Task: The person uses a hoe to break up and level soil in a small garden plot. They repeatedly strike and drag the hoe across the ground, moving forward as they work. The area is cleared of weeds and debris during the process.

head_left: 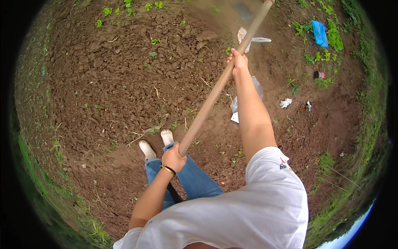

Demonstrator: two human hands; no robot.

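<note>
A long wooden tool handle (211,98) runs slantwise from my lap up past the top of the view. My left hand (174,158) is wrapped around its lower end, just in front of my jeans. Farther up the shaft, my right hand (238,61) grips it with the arm stretched out. Beside the handle's far end a blurred grey patch (243,11) could be a hoe's metal blade; blur keeps its shape uncertain. Loose, broken brown soil (124,68) spreads to the left of the handle. My pale shoes (146,150) stand at its edge.
Behind the handle lies a crumpled plastic bag (241,34); clear plastic (257,87) is partly under my right arm. To the right are a blue plastic bag (320,34), a dark and red container (319,74) and a white glove (285,103). Grass (373,102) borders the plot.
</note>
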